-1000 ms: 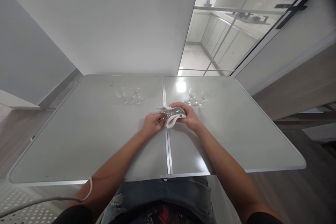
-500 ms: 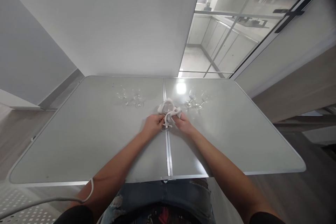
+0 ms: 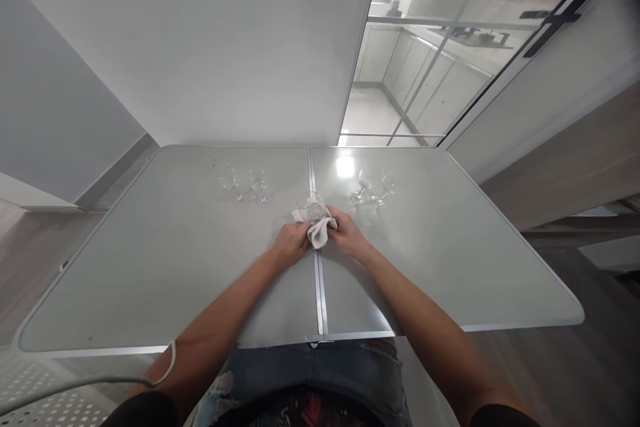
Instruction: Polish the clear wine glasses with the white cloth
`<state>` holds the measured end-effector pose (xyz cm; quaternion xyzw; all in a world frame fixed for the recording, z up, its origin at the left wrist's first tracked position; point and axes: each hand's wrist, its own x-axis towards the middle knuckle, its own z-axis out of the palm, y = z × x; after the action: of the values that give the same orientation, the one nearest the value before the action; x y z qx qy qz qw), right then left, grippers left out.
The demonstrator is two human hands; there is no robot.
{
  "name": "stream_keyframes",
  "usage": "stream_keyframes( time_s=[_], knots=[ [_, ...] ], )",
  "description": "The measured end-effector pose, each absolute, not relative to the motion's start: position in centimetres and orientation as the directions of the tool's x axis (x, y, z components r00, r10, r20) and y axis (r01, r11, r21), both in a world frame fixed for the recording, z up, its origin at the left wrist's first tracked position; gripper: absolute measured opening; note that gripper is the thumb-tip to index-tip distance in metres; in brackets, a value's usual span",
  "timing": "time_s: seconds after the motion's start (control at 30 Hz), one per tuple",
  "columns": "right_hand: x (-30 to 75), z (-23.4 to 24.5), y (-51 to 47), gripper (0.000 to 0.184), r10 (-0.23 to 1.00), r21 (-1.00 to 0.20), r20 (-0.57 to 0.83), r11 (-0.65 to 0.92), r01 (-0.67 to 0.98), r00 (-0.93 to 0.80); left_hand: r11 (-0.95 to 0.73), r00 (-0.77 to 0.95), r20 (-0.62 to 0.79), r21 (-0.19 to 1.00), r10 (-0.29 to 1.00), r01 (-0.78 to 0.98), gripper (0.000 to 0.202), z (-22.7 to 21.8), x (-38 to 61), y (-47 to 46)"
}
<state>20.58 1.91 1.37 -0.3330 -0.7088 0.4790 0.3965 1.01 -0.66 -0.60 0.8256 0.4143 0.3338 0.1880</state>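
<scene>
Over the table's middle seam, a clear wine glass (image 3: 314, 209) is held between my hands with its rim tilted up and away from me. A white cloth (image 3: 319, 232) is wrapped around its lower bowl and stem, hiding its foot. My left hand (image 3: 293, 242) is closed at the glass's left side, fingers at the stem below the bowl. On the other side, my right hand (image 3: 346, 232) pinches the cloth against the glass. The fingertips of both hands are partly covered by the cloth.
Several clear stemmed glasses (image 3: 264, 199) stand at the back left of the grey table (image 3: 160, 267). Two more glasses (image 3: 359, 196) stand at the back right. A white wall and a glazed door (image 3: 430, 73) border the far edge. A pale cable (image 3: 100, 380) crosses at lower left.
The cloth has moved from around the bowl's rim down to the lower bowl and stem. The rim now shows uncovered, and the foot has become hidden. Both hands stay near the seam.
</scene>
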Motion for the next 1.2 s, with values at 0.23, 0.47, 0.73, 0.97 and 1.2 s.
stream_keyframes(
  time_s=[0.23,0.47,0.73,0.97,1.2],
  knots=[
    [20.5,1.0,2.2,0.018,0.933,-0.989,0.113,0.071,-0.132,-0.342,-0.433,0.037,0.439,0.865,0.898,0.253,0.024,0.2,1.4,-0.1],
    [20.6,0.3,1.9,0.028,0.827,-0.940,-0.043,-0.224,-0.258,-0.561,-0.049,0.271,0.169,0.915,0.948,-0.401,0.065,0.4,2.3,0.1],
    [20.6,1.7,1.5,0.029,0.867,-0.965,0.078,0.190,0.181,-0.493,-0.123,0.233,0.216,0.926,0.948,-0.357,0.064,-0.1,2.3,0.1],
    [20.8,1.2,1.8,0.020,0.886,-0.942,0.133,0.252,0.221,-0.444,-0.147,0.169,0.219,0.922,0.961,-0.359,0.062,0.1,2.4,0.1],
    [21.3,1.3,2.1,0.030,0.790,-0.981,-0.044,-0.150,-0.124,-0.611,-0.083,0.223,0.213,0.874,0.951,-0.478,0.065,0.4,2.4,0.0]
  ],
)
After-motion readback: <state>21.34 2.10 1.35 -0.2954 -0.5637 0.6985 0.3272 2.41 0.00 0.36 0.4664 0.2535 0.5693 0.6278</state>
